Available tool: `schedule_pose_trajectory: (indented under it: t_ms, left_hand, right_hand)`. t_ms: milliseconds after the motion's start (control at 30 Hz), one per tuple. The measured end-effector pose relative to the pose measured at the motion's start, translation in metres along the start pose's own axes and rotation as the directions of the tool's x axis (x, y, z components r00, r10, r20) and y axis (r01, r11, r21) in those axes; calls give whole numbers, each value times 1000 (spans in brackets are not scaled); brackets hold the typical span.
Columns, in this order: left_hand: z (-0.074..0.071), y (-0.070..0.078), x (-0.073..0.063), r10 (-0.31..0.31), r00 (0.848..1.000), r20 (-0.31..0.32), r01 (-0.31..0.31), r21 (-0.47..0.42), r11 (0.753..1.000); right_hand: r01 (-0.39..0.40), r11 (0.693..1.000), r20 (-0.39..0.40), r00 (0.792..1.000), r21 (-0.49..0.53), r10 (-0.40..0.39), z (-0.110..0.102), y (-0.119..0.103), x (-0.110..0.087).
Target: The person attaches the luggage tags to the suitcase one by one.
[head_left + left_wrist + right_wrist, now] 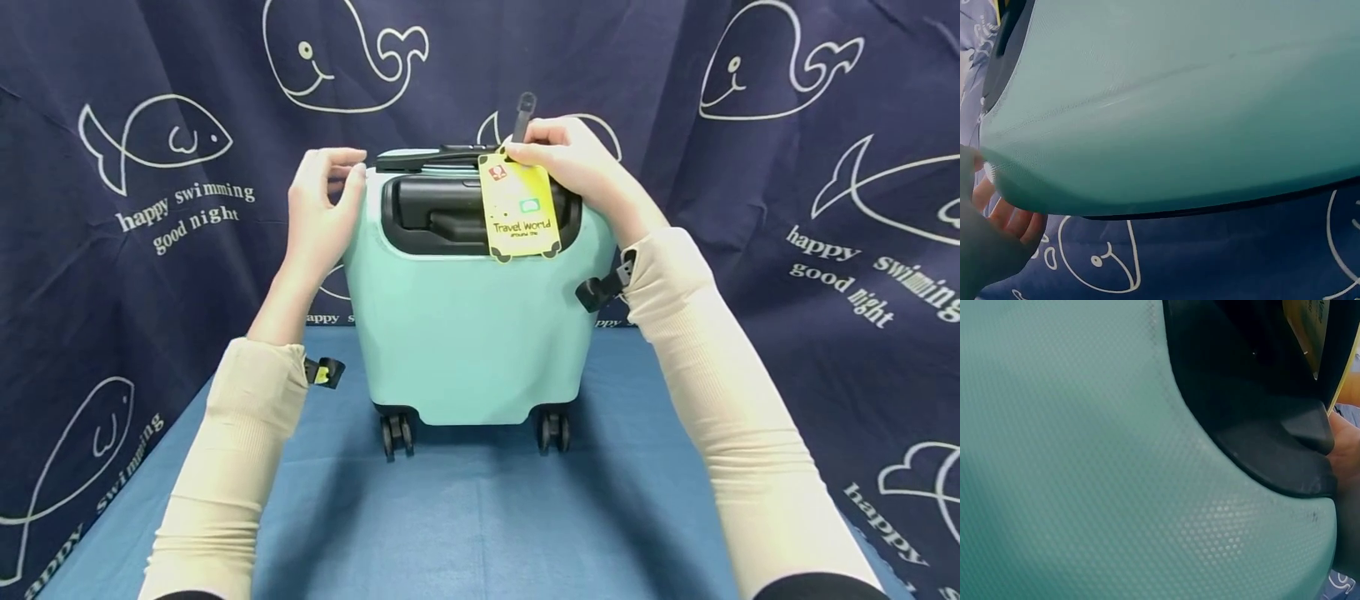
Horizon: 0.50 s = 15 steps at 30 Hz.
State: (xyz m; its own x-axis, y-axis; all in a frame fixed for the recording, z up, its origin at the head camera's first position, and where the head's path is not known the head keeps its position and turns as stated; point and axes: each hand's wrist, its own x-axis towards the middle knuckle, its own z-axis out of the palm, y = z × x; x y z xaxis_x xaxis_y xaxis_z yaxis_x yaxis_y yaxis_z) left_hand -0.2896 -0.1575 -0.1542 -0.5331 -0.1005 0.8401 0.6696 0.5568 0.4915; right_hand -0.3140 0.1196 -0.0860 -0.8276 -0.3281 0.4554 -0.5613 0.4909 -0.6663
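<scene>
A mint-green suitcase (472, 333) stands upright on its black wheels, with a black recessed handle (438, 204) at the top. My left hand (321, 200) grips its upper left corner; in the left wrist view the fingers (1017, 222) curl around the edge of the shell. At the top right, my right hand (573, 158) pinches the strap end of a yellow luggage tag (521, 208) between thumb and fingers. The tag hangs in front of the handle recess, and its black strap (524, 117) sticks up above the hand. In the right wrist view the shell hides most of that hand.
A blue cloth (465, 517) covers the surface under the suitcase. Behind it and at both sides hangs a dark blue curtain (225, 50) with white whale and fish drawings. Dark camera straps (600, 292) sit at the wrists, close to the suitcase's sides.
</scene>
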Motion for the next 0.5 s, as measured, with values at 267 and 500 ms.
schedule_pose_trajectory:
  t_ms: [267,500]
  left_hand:
    - [6,-2,25,-2,994,113,-15,152,988]
    - [13,7,43,-18,980,199,-31,240,970]
  right_hand:
    - [1,1000,7,1000,29,-1,4,0,2]
    - [-15,998,-3,1000,53,15,2,1,0]
